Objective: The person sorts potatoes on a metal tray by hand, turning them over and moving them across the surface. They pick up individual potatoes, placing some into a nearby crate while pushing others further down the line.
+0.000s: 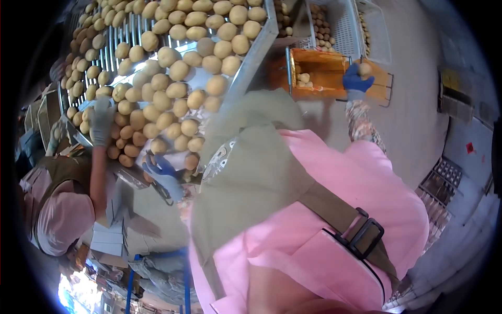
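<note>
My right hand (357,81), in a blue and grey glove, is stretched out at the right. It holds one round tan fruit (365,70) beside an orange-lined crate (324,59) with a few pale fruits inside. On the left, my left hand (163,170), gloved the same way, is at the lower edge of a metal sorting table (250,57) covered with several round tan fruits (179,70). Its fingers look spread. A fruit lies partly hidden beside them, and another (191,161) lies to their right.
At the left a co-worker (65,209) reaches a gloved hand (101,121) onto the fruits. White plastic crates (342,26) with fruits stand at the top. White boxes (108,238) and a blue frame (186,277) are at lower left. A wire rack (444,175) is at the right.
</note>
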Demonstrator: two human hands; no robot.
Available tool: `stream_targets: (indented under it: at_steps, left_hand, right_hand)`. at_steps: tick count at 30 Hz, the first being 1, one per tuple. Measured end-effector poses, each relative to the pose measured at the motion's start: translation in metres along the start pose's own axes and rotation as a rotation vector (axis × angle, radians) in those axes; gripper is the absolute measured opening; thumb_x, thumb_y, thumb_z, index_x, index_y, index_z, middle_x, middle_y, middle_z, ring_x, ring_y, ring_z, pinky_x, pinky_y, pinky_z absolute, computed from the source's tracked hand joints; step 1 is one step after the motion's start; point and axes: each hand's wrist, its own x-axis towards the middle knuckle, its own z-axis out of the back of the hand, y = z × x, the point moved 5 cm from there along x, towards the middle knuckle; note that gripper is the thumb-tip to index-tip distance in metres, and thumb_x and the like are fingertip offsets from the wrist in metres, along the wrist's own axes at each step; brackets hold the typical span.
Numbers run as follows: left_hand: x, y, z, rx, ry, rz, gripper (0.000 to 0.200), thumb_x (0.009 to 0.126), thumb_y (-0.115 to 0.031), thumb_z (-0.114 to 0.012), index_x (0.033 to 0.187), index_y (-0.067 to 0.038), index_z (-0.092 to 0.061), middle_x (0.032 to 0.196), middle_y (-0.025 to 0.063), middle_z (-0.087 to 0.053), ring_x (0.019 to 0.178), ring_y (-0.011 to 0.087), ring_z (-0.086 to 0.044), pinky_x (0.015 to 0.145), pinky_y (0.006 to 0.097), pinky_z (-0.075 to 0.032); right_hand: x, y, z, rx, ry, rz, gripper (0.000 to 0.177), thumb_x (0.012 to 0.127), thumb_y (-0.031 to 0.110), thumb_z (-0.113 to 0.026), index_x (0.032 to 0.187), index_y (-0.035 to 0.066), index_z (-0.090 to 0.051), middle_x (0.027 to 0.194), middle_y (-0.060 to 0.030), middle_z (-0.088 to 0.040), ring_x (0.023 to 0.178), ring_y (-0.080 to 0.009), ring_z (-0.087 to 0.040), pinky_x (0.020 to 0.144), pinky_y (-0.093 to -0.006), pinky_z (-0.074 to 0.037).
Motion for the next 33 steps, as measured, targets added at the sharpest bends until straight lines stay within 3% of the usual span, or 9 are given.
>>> stream_targets:
  at_steps: [2, 8, 11, 14, 18, 20, 23, 30, 33]
  left_hand:
    - [0.006, -0.022, -0.004, -0.074, -0.033, -0.087, 0.040, 0.095, -0.016, -0.059, 0.129, 0.003, -0.050, 0.126, 0.0249, -0.047, 0.110, 0.0351, -0.051, 0.090, 0.0420, -0.045]
    - [0.038, -0.059, -0.074, 0.050, 0.003, -0.327, 0.040, 0.094, -0.027, -0.055, 0.130, -0.011, -0.051, 0.128, 0.0154, -0.047, 0.118, 0.0369, -0.044, 0.096, 0.0487, -0.037]
    - [0.021, -0.077, -0.110, 0.406, 0.668, 0.008, 0.053, 0.094, -0.042, -0.049, 0.143, -0.021, -0.043, 0.152, 0.0177, -0.030, 0.133, 0.0467, -0.032, 0.107, 0.0623, -0.024]
    - [-0.016, -0.079, -0.102, 0.416, 0.070, -0.283, 0.066, 0.083, -0.051, -0.061, 0.142, -0.026, -0.046, 0.152, 0.0103, -0.034, 0.135, 0.0507, -0.027, 0.105, 0.0666, -0.023]
    - [-0.055, -0.072, -0.061, 0.552, 0.096, -0.175, 0.067, 0.082, -0.046, -0.065, 0.141, -0.022, -0.046, 0.149, 0.0135, -0.037, 0.135, 0.0452, -0.032, 0.102, 0.0664, -0.029]
    - [-0.075, -0.046, -0.063, 0.467, 0.018, -0.122, 0.063, 0.084, -0.044, -0.064, 0.141, -0.022, -0.046, 0.149, 0.0146, -0.035, 0.137, 0.0444, -0.028, 0.103, 0.0655, -0.028]
    - [-0.100, -0.031, -0.056, 0.373, 0.044, 0.097, 0.060, 0.088, -0.042, -0.058, 0.143, -0.024, -0.042, 0.154, 0.0148, -0.025, 0.141, 0.0414, -0.021, 0.109, 0.0610, -0.021]
    - [-0.093, 0.006, -0.029, 0.433, -0.417, 0.183, 0.060, 0.085, -0.033, -0.066, 0.137, -0.010, -0.046, 0.140, 0.0226, -0.041, 0.130, 0.0445, -0.036, 0.107, 0.0554, -0.029]
    - [-0.034, 0.006, 0.003, 0.334, -0.566, 0.016, 0.058, 0.084, -0.029, -0.068, 0.134, -0.008, -0.048, 0.135, 0.0265, -0.045, 0.123, 0.0467, -0.042, 0.102, 0.0552, -0.034]
  right_hand:
    - [-0.008, 0.063, 0.005, -0.254, -0.451, 0.767, 0.059, 0.079, 0.052, -0.058, 0.110, 0.002, -0.058, 0.101, -0.0089, -0.064, 0.090, -0.0214, -0.061, 0.083, -0.0333, -0.052]
    - [0.079, -0.183, -0.019, -1.406, -0.120, 0.101, 0.042, 0.099, 0.028, -0.048, 0.132, 0.004, -0.048, 0.110, -0.0120, -0.062, 0.101, -0.0211, -0.059, 0.085, -0.0307, -0.051]
    - [0.089, -0.345, 0.013, -2.237, 0.501, -0.067, 0.043, 0.093, 0.024, -0.060, 0.133, 0.010, -0.051, 0.121, -0.0158, -0.059, 0.103, -0.0288, -0.062, 0.094, -0.0340, -0.047]
    - [0.049, -0.448, 0.050, -2.750, 1.592, 0.301, 0.038, 0.095, 0.030, -0.055, 0.127, 0.012, -0.058, 0.117, -0.0197, -0.061, 0.115, -0.0317, -0.057, 0.097, -0.0340, -0.044]
    - [0.022, -0.486, 0.037, -2.419, 2.064, 0.051, 0.038, 0.094, 0.035, -0.054, 0.126, 0.016, -0.058, 0.120, -0.0143, -0.061, 0.113, -0.0304, -0.058, 0.094, -0.0409, -0.046]
    - [0.064, -0.472, 0.075, -1.935, 0.676, -1.361, 0.037, 0.091, 0.035, -0.055, 0.125, 0.022, -0.059, 0.130, -0.0068, -0.056, 0.120, -0.0301, -0.052, 0.092, -0.0503, -0.044]
    - [0.075, -0.467, 0.001, -2.773, 1.768, -0.179, 0.035, 0.091, 0.027, -0.052, 0.125, 0.025, -0.060, 0.135, -0.0079, -0.052, 0.128, -0.0323, -0.044, 0.099, -0.0520, -0.037]
    - [0.049, -0.482, 0.052, -2.627, 1.630, -1.468, 0.024, 0.085, 0.023, -0.056, 0.103, 0.019, -0.070, 0.120, -0.0147, -0.061, 0.115, -0.0391, -0.053, 0.094, -0.0482, -0.043]
    - [0.027, -0.508, 0.053, -2.576, 1.960, -1.020, 0.018, 0.083, 0.022, -0.056, 0.093, 0.012, -0.068, 0.097, -0.0161, -0.067, 0.089, -0.0334, -0.066, 0.080, -0.0444, -0.048]
